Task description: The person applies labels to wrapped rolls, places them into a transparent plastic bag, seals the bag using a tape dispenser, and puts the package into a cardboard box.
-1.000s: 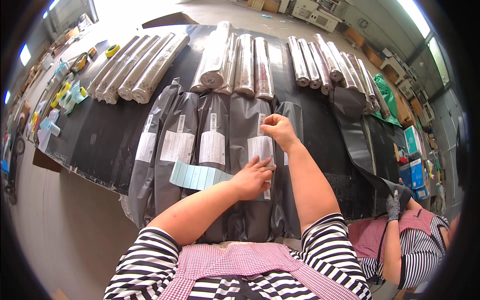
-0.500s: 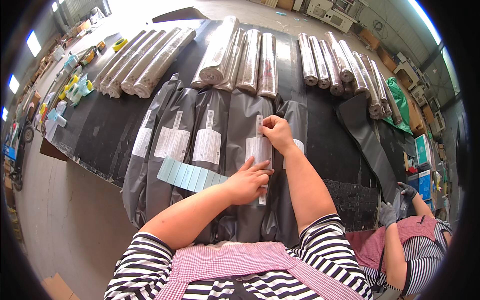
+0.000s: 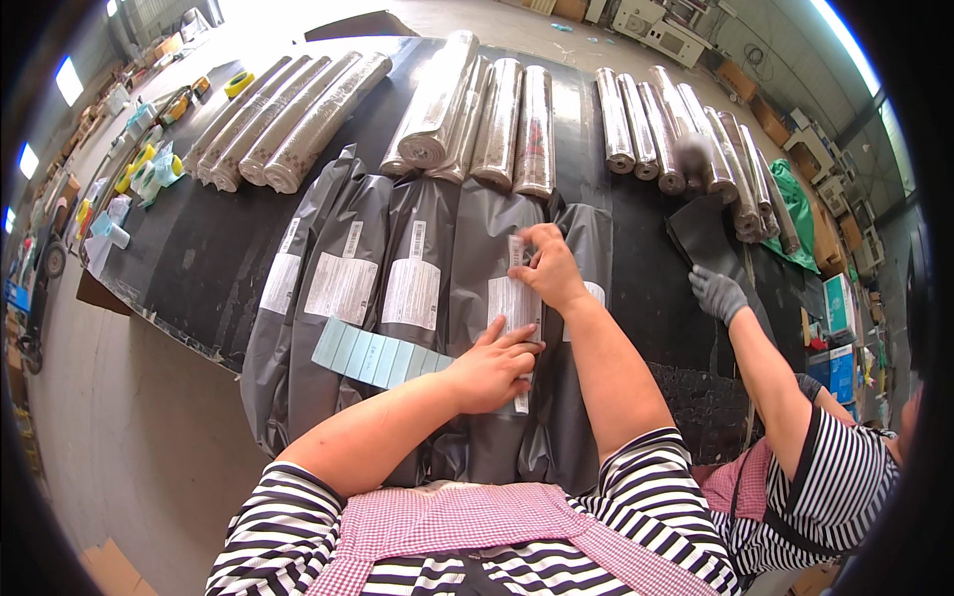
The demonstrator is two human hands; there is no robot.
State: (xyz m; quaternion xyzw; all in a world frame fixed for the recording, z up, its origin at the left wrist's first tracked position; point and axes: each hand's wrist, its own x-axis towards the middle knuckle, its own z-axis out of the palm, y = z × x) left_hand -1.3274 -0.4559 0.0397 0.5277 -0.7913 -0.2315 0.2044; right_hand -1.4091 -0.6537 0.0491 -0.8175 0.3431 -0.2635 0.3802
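**Label pressed onto grey bag**

We see the black table (image 3: 199, 258) carrying grey bags along its near edge. On the fourth grey bag (image 3: 487, 228) lies the white label (image 3: 512, 303). Our right hand (image 3: 550, 268) pinches its top; our left hand (image 3: 492, 368) lies flat, open, on its lower part.

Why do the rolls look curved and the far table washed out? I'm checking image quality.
Head view: fisheye bends the wrapped rolls toward the rim; daylight glare bleaches the far end of the table; black vignette rings the frame; left hand, right hand and white label stay sharp.
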